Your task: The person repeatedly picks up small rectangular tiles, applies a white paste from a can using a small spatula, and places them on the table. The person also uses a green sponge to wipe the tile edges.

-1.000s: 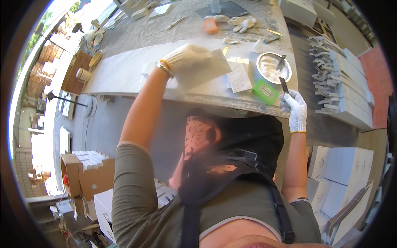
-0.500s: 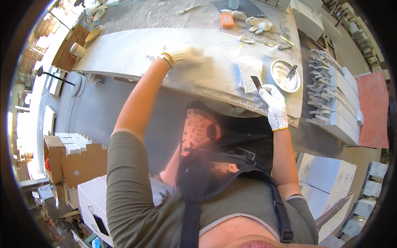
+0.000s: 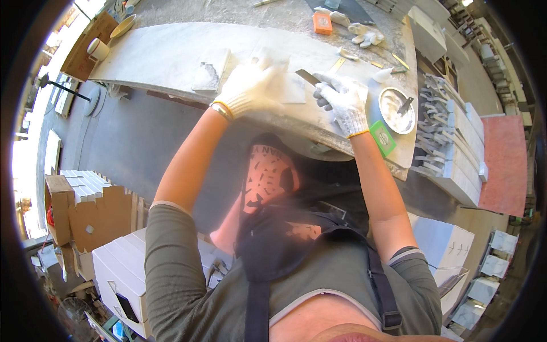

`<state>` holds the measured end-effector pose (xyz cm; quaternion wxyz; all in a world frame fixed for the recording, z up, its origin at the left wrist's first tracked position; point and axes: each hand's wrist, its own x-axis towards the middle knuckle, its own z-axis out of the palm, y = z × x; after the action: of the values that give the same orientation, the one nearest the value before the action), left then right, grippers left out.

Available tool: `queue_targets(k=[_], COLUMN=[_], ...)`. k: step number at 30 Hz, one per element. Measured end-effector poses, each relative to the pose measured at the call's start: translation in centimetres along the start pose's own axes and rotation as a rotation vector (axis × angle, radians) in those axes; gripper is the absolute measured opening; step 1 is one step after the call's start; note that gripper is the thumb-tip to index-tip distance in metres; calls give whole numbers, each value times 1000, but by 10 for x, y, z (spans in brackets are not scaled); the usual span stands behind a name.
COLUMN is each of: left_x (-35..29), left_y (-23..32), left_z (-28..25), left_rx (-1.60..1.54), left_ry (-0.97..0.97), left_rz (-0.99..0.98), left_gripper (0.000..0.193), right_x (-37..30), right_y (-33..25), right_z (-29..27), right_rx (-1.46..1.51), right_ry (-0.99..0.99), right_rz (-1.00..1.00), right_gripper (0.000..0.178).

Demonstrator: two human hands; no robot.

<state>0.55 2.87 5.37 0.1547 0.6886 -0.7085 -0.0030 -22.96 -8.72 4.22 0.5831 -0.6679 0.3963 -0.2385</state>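
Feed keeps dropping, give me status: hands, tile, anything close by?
Left hand flat on the small white tile. Right hand holds a putty knife at the tile's edge. Round metal dish and green pad lie to the right, apart.

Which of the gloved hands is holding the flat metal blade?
The right hand grips the blade in its fingers. The left hand only presses flat on the small white tile.

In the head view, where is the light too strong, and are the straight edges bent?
Head view: daylight burns out the far left rim; the stone slab edge bows with fisheye distortion; the left hand and right hand in white gloves look sharp and evenly lit.
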Motion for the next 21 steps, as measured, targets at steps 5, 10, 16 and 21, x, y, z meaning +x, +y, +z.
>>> queue_targets(k=[5,10,16,21], left_x=[-1,-4,-2,-1], left_y=[-5,-5,-6,-6], left_z=[11,13,13,14], left_rx=[-32,-71,-35,-33], left_ry=[50,120,65,55], left_rz=[19,44,5,-5], left_gripper=[86,85,81,79], right_x=[13,17,13,-7], right_y=[-12,-8,0,-1], right_z=[16,18,17,17], right_rx=[-98,-66,-127,-178], right_ry=[-43,-55,-46,-77], right_rz=[22,-24,-47,-173], right_gripper=[39,37,35,32])
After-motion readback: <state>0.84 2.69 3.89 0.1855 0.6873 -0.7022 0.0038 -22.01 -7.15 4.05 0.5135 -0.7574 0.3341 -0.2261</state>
